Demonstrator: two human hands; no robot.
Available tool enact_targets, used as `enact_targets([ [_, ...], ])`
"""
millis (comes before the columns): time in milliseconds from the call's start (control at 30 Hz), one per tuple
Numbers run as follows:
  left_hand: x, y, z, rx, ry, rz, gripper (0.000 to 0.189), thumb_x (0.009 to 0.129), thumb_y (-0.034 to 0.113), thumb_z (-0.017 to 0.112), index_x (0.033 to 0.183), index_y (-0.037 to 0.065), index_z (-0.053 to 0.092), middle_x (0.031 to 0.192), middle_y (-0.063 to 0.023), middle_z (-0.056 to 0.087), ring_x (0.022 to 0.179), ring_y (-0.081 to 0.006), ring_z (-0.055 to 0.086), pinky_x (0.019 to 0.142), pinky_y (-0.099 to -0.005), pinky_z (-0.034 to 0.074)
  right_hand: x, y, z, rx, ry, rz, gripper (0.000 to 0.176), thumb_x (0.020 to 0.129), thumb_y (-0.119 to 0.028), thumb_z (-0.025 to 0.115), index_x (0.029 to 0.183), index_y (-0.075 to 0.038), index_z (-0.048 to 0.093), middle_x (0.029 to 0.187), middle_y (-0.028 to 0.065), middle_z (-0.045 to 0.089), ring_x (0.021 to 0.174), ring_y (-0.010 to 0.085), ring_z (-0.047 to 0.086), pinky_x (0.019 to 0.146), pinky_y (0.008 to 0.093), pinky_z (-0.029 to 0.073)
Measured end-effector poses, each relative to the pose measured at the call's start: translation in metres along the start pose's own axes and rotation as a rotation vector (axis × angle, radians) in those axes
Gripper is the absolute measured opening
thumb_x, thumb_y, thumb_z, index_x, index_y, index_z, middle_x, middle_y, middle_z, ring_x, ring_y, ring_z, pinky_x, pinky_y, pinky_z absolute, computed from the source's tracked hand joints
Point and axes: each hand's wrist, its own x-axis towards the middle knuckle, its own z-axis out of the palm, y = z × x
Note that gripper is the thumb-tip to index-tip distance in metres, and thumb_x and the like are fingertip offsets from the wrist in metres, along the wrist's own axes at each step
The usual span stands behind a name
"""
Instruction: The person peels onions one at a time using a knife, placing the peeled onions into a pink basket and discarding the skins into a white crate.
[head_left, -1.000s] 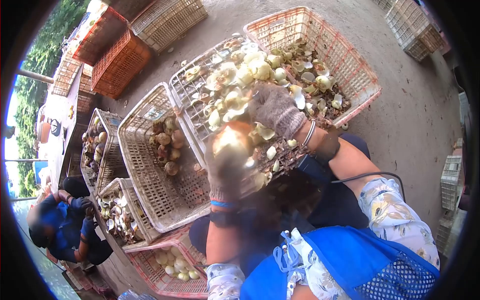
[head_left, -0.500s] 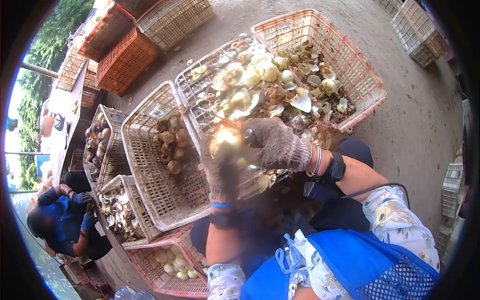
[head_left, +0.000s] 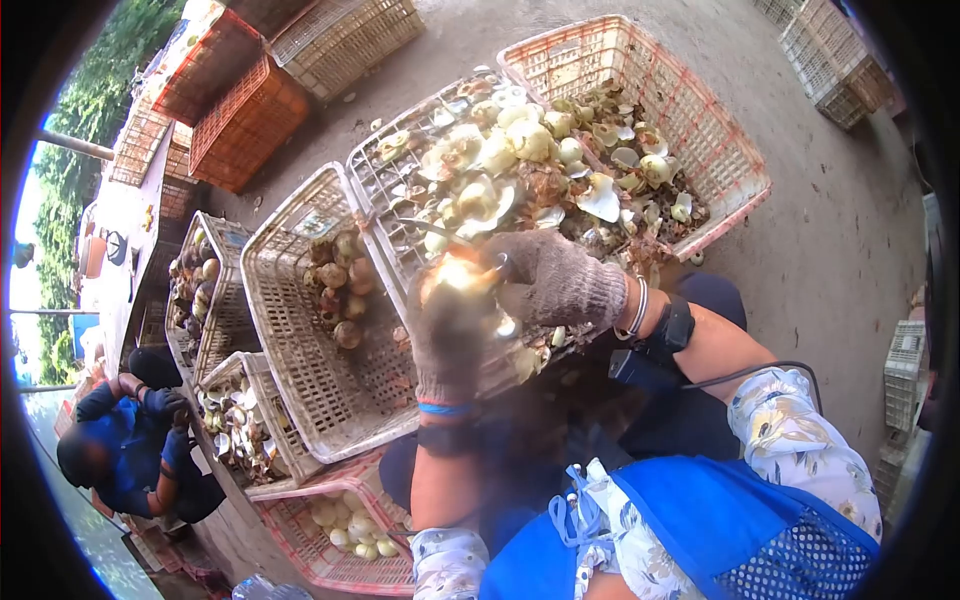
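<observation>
My left hand (head_left: 445,335), in a grey-brown knit glove, is closed around an onion (head_left: 460,274), partly blurred and glaring in the light. Close on its right, my right hand (head_left: 560,282), gloved the same way, is closed on a small knife (head_left: 445,233); its thin blade reaches over the onion, and most of the handle is hidden in the fingers. Both hands are above the near edge of an upturned crate (head_left: 385,185) strewn with onion peels (head_left: 485,200). To the left, a white crate (head_left: 290,300) holds several unpeeled onions (head_left: 340,280).
A red-and-white crate (head_left: 715,130) behind holds more peels. Peeled onions (head_left: 350,525) lie in a pink crate (head_left: 300,545) at lower left. Crates of onions (head_left: 200,285) and peels (head_left: 240,430) stand farther left, near a co-worker in blue (head_left: 130,440). Orange crates (head_left: 245,125) are stacked behind.
My right hand has turned slightly, and the knife blade now shows above the onion. The onion has shifted a little in my left hand. The crates are as before.
</observation>
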Motion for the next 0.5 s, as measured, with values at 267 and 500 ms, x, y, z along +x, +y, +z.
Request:
enact_targets([
  [267, 0.008, 0.022, -0.014, 0.350, 0.032, 0.404, 0.051, 0.079, 0.017, 0.071, 0.122, -0.002, 0.051, 0.114, -0.0148, 0.059, 0.098, -0.0249, 0.063, 0.083, -0.0363, 0.054, 0.001, -0.011, -0.004, 0.253, -0.041, 0.096, 0.028, 0.079, -0.018, 0.070, 0.101, -0.001, 0.064, 0.081, 0.0132, 0.068, 0.072, 0.0138, 0.061, 0.068, 0.0328, 0.051],
  [500, 0.008, 0.044, -0.010, -0.564, 0.004, -0.376, 0.040, 0.070, 0.004, 0.072, 0.109, 0.001, 0.061, 0.102, -0.0076, 0.063, 0.086, -0.0148, 0.063, 0.069, -0.0263, 0.054, -0.001, 0.008, -0.001, -0.115, 0.063, -0.123, 0.019, 0.075, -0.012, 0.064, 0.089, 0.001, 0.063, 0.073, 0.0182, 0.063, 0.064, 0.0211, 0.059, 0.064, 0.0354, 0.050],
])
